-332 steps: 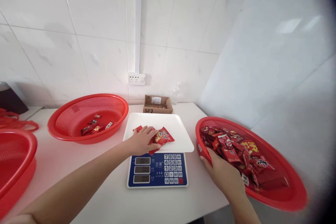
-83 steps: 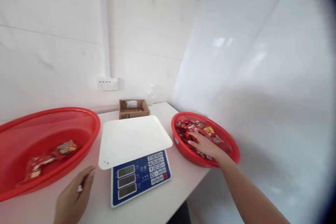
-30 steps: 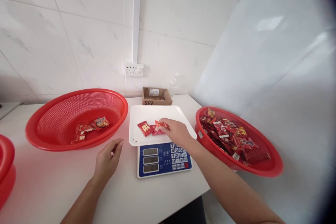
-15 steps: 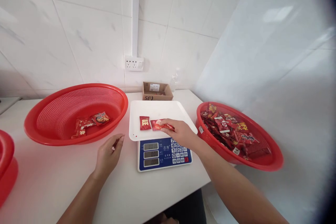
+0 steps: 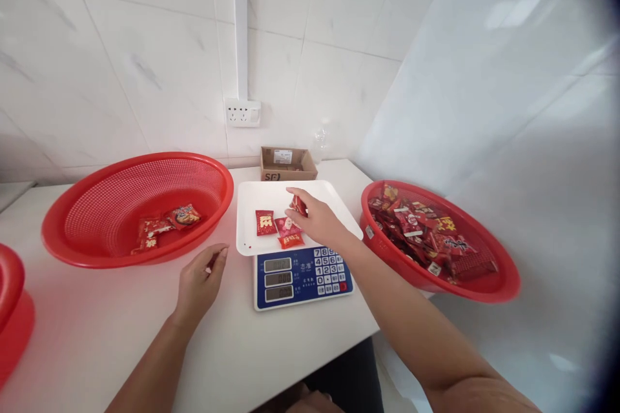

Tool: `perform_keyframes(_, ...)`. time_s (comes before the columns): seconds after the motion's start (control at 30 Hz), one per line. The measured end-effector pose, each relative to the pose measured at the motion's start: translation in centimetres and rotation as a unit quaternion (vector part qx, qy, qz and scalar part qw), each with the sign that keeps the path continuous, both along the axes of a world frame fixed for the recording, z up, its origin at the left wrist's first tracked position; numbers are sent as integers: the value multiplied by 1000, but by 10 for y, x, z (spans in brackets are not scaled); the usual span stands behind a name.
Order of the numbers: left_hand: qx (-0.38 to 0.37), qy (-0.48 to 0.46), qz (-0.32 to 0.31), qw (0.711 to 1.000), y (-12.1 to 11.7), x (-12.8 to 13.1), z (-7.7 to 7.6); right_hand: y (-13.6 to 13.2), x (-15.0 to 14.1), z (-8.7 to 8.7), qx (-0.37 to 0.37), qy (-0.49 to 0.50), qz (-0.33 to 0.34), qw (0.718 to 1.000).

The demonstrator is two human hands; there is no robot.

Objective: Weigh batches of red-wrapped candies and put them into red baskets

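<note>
My right hand point(image 5: 317, 218) is over the white tray point(image 5: 329, 197) of a digital scale point(image 5: 305, 277), its thumb and fingers around a small red snack packet point(image 5: 299, 205). On the tray below lie a red packet with gold lettering point(image 5: 265, 222), a pink-red packet point(image 5: 287, 227) and a smaller red packet point(image 5: 290, 241). My left hand point(image 5: 199, 279) rests on the table left of the scale, fingers curled and pressed to the thumb. A hint of red shows inside the curl, but I cannot make out what it is.
Left stands a red mesh basket point(image 5: 72, 232) with several packets point(image 5: 184, 215) in it. At the right, another red basket point(image 5: 504, 287) holds many packets. Behind the scale are a cardboard box point(image 5: 289, 174) and a clear bottle point(image 5: 320, 142). Part of another red basket point(image 5: 10, 284) shows far left.
A smaller red packet now lies on the tray in front of the pink-red one. My right hand has moved up and away from it, holding another packet. My left hand has stayed put.
</note>
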State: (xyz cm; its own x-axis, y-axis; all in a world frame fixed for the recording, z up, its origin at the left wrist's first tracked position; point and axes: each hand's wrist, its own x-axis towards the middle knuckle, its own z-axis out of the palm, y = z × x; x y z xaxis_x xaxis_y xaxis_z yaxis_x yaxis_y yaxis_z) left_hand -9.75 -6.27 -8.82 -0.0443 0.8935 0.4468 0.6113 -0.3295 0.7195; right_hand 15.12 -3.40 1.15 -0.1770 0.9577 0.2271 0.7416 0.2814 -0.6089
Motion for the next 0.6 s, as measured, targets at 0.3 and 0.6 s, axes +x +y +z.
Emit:
perform_keyframes(0.3,-1,-14,-4,1000,0,1,2,-21,30,-10,-8,28,14,999)
perform_keyframes(0.6,-7,1,12,1000,-3,0,2,-87,133,-19,-26,-118,-308,944)
